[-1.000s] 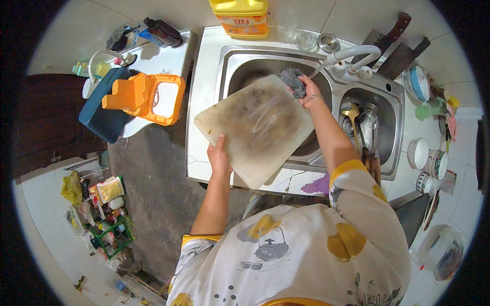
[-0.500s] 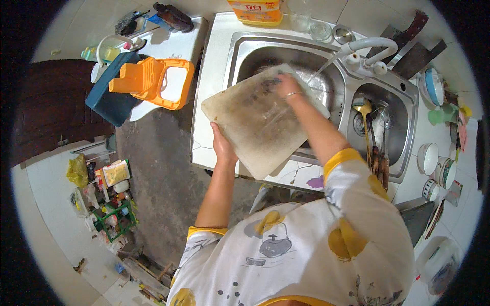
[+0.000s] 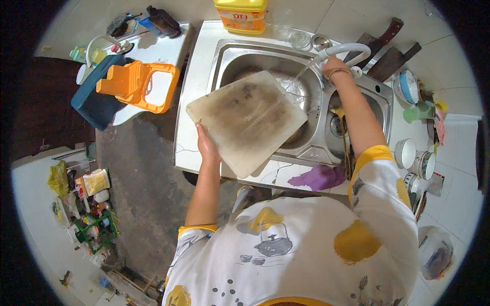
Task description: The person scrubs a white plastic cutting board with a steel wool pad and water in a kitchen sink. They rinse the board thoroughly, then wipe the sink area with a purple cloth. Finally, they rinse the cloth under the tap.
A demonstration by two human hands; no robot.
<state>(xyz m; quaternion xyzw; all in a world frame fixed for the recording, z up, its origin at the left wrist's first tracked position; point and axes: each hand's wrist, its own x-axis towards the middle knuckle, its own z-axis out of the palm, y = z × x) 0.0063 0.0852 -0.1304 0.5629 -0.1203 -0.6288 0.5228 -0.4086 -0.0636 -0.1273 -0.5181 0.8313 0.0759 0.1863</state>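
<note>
While water is running from the hose [image 3: 341, 50] onto the cutting board [image 3: 247, 120], I am tilting the board over the left sink basin [image 3: 255, 61], my left hand [image 3: 206, 148] clamped on its lower edge. My right hand [image 3: 334, 69] is closed around the hose. Rinsing seems underway; next I would judge sweeping the stream across the stains.

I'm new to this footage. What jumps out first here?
A big stained cutting board is tilted over the steel sink, held at its lower edge by the left hand. The right hand is on the white faucet hose, which sprays water. An orange stool stands left.
</note>
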